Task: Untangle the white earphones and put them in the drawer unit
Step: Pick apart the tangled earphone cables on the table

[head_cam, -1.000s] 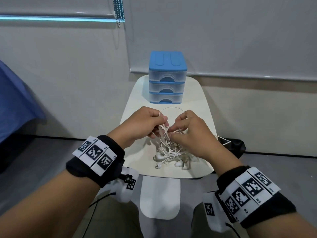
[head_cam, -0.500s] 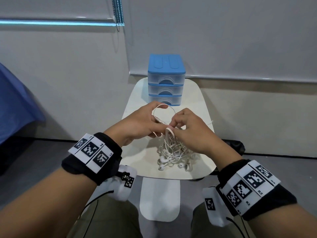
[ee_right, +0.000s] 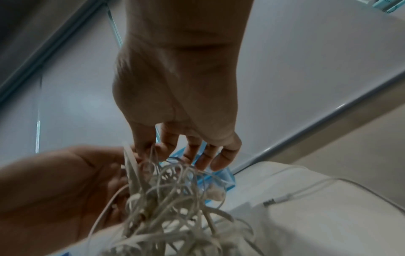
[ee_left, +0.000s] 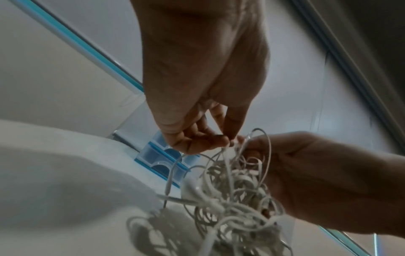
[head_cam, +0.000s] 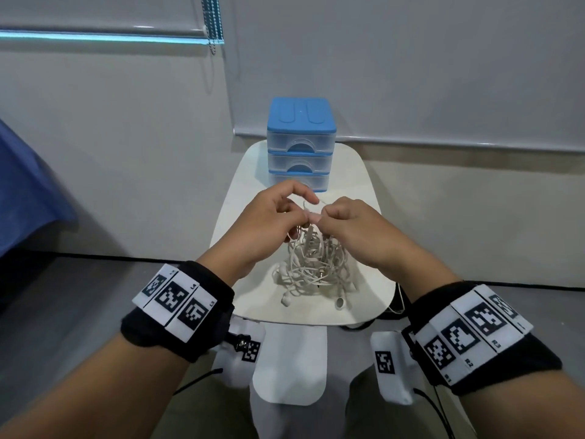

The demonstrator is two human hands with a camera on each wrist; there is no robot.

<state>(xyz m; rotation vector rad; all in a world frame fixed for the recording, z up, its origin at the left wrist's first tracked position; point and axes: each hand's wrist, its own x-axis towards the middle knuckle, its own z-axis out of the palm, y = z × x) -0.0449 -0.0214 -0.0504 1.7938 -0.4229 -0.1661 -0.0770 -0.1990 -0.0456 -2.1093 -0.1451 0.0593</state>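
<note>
A tangled bundle of white earphones (head_cam: 311, 264) hangs over the small white table (head_cam: 250, 299), its lower buds near the tabletop. My left hand (head_cam: 269, 223) pinches a cord at the top of the tangle, and my right hand (head_cam: 351, 229) pinches the cords right beside it, fingertips almost touching. The left wrist view shows the left hand (ee_left: 208, 140) pinching strands above the earphones (ee_left: 230, 199). In the right wrist view the right hand (ee_right: 153, 149) holds strands of the earphones (ee_right: 171, 199). The blue-topped drawer unit (head_cam: 300, 144) stands behind, all three drawers closed.
The table is narrow, with a wall and a lowered blind just behind the drawer unit. A thin white cable (head_cam: 400, 299) hangs off the table's right edge. Blue fabric (head_cam: 28, 191) lies at the far left. My knees are below the table's near edge.
Both hands have risen with the tangle, lifting it higher off the table. The cord loop that stood above the fingers a second ago has shrunk and the fingertips have come together.
</note>
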